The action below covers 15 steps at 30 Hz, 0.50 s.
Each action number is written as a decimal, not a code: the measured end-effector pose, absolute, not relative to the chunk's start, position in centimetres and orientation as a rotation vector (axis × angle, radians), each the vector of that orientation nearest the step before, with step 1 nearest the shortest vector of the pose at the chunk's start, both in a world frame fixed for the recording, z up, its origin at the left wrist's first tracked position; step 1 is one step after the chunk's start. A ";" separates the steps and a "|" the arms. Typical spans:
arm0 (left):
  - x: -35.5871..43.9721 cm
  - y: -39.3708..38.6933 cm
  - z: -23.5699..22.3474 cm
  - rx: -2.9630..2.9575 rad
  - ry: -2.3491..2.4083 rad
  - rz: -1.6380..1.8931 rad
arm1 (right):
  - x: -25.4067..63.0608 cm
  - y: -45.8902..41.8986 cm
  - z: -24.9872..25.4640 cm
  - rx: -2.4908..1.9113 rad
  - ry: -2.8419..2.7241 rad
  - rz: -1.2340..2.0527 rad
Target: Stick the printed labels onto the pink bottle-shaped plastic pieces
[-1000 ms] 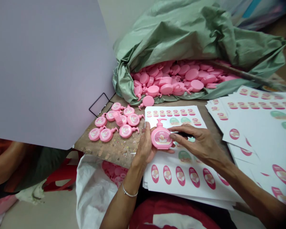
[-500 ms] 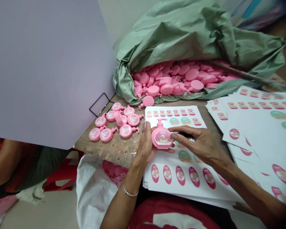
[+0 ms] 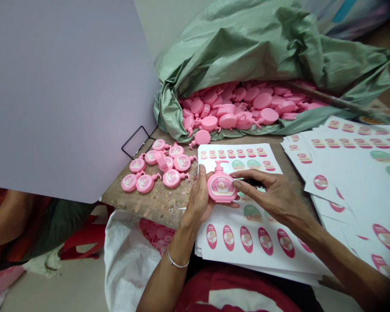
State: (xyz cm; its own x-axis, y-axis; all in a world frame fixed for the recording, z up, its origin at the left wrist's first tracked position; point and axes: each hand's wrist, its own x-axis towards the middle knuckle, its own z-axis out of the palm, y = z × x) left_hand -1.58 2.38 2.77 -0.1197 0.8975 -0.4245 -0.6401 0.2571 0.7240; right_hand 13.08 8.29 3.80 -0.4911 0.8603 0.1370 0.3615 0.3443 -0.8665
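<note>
A crumpled green plastic sack (image 3: pixel 247 47) packed with loose pink pump bottles (image 3: pixel 227 121), beside a lavender board (image 3: pixel 61 95) over the scarred wooden surface (image 3: pixel 156 208); a thin black wire frame (image 3: pixel 131 137), a white woven sack (image 3: pixel 126 260), and a red plastic stool (image 3: pixel 84 236) below.

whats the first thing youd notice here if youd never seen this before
The heap of bright pink pump bottles in a green plastic sack at the back grabs the eye first. In the middle, the left hand holds a labelled pink bottle, with the right hand beside it, above a white sheet of labels. More labelled bottles lie on a worn wooden board to the left.
</note>
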 end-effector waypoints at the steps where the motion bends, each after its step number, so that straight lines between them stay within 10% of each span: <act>1: -1.6 2.4 2.8 0.324 1.035 1.348 | 13.1 8.3 3.8 -1.064 -2.016 1.074; 15: -1.6 2.2 2.5 0.347 1.020 1.378 | 13.0 8.2 4.1 -1.023 -2.025 1.065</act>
